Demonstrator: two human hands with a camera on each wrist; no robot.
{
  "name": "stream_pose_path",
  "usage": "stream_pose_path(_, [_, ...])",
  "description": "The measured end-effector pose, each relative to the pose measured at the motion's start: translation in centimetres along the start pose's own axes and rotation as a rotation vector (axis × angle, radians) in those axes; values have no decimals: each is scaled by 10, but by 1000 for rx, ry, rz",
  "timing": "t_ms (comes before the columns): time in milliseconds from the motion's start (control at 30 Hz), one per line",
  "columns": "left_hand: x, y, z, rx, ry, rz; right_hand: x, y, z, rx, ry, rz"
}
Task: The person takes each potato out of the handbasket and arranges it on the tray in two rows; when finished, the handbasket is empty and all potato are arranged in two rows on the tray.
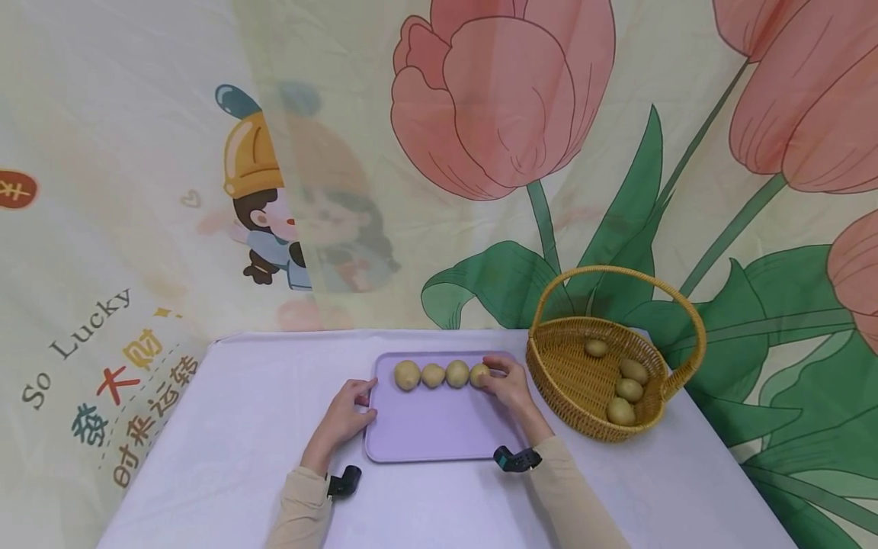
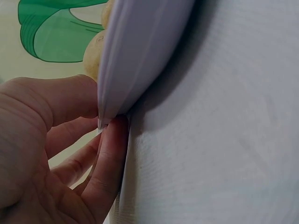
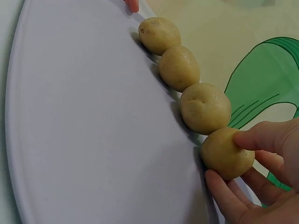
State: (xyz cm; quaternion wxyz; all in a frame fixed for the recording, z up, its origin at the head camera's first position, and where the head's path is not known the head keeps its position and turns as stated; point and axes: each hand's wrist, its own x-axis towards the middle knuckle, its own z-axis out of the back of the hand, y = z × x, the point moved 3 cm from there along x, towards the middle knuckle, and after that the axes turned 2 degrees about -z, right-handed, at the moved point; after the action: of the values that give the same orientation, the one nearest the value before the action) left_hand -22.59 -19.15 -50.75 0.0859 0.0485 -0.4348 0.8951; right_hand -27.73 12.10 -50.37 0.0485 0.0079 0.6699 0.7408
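Note:
A lilac tray (image 1: 439, 427) lies on the table, with several potatoes in a row along its far side. My right hand (image 1: 509, 383) grips the potato (image 3: 226, 154) at the row's right end, thumb on top and fingers around its side. That potato touches its neighbouring potato (image 3: 205, 108). At the tray's left edge, my left hand (image 1: 348, 412) pinches the rim; in the left wrist view the thumb is on the rim's upper side and a finger (image 2: 110, 163) is beneath it. The leftmost potato (image 1: 407, 375) sits near the tray's far left corner.
To the right of the tray stands a wicker basket (image 1: 562, 396) with a tall arched handle, holding several potatoes. A white cloth (image 1: 226, 457) covers the table. Behind it hangs a printed curtain (image 1: 501, 99) with tulips.

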Motion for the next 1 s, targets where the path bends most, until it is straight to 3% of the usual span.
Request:
stream_pose_path(400, [-1,-3,2,-6,11,8,-1,4,2,-45,15,-31])
stream_pose_path(633, [-1,-2,2,-3,6,-2,-2,5,4,-82,10,-8])
stream_pose_path(1000, [-1,-2,1,-2,11,2,0,3,2,-46,23,1])
